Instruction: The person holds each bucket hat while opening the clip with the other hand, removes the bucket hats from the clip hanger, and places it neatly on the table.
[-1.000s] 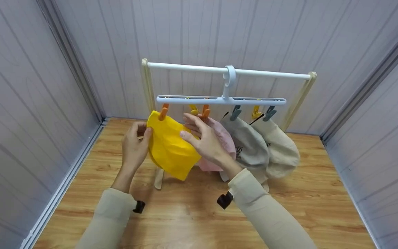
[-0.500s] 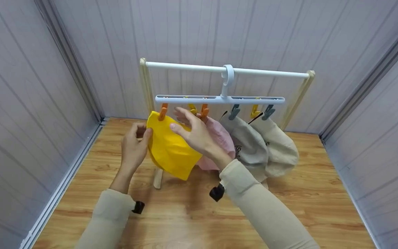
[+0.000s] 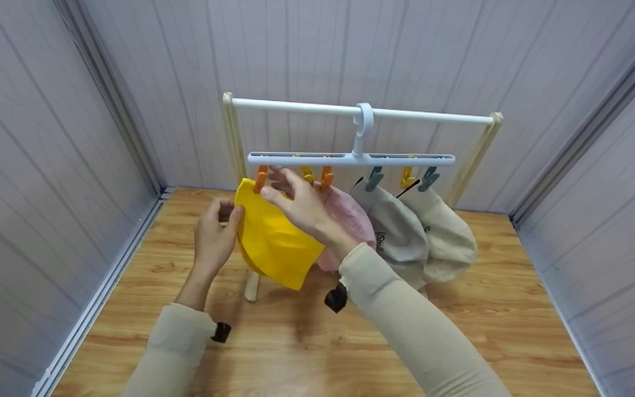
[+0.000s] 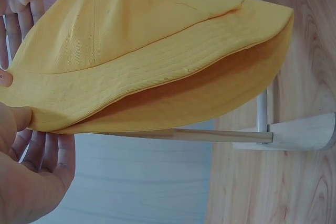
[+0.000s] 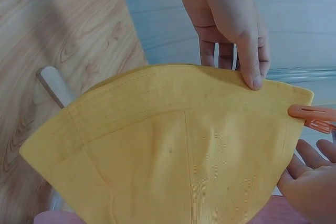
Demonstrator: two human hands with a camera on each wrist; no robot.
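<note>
A yellow bucket hat (image 3: 279, 242) hangs from an orange clothespin (image 3: 261, 180) at the left end of the pale blue clip hanger (image 3: 306, 160). My left hand (image 3: 215, 229) pinches the hat's brim at its left edge; thumb in front and fingers behind show in the right wrist view. My right hand (image 3: 301, 204) is at the hat's upper right, close to the orange clothespin, its thumb pointing toward the clothespin and its fingers extended. In the right wrist view, the fingers of my right hand (image 5: 312, 182) lie just below the clothespin (image 5: 312, 115), beside the hat.
Beside the yellow hat hang a pink hat (image 3: 348, 215), a grey hat (image 3: 394, 226) and a cream hat (image 3: 450, 242), with more clothespins. A rack with a white rod (image 3: 428, 116) and wooden legs carries the hanger, on a wood-grain floor (image 3: 273, 353) between panelled walls.
My right hand has moved left and up across the yellow hat, from its right side to near the orange clothespin. My left hand keeps its pinch on the brim.
</note>
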